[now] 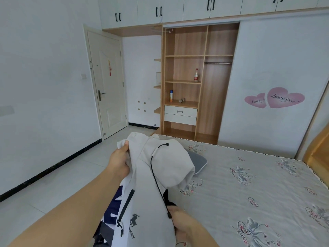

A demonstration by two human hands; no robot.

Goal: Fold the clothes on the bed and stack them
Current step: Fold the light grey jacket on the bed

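A white hooded jacket [160, 175] with a black drawcord, a black zip pocket and a dark horse logo hangs in the air over the near left corner of the bed [249, 184]. My left hand [119, 161] grips its far upper edge with the thumb on top. Lower down, my right hand [179, 221] holds the jacket's right edge by the cord end. Under the jacket lies a dark blue and white patterned garment [112, 209], partly hidden. A folded grey item [199, 162] rests on the bed behind the hood.
The bed has a grey floral cover and fills the right half of the view. An open wooden wardrobe [195, 82] stands beyond its far end, with a bottle and a spray can on shelves. A white door [106, 82] and tiled floor [62, 175] lie to the left.
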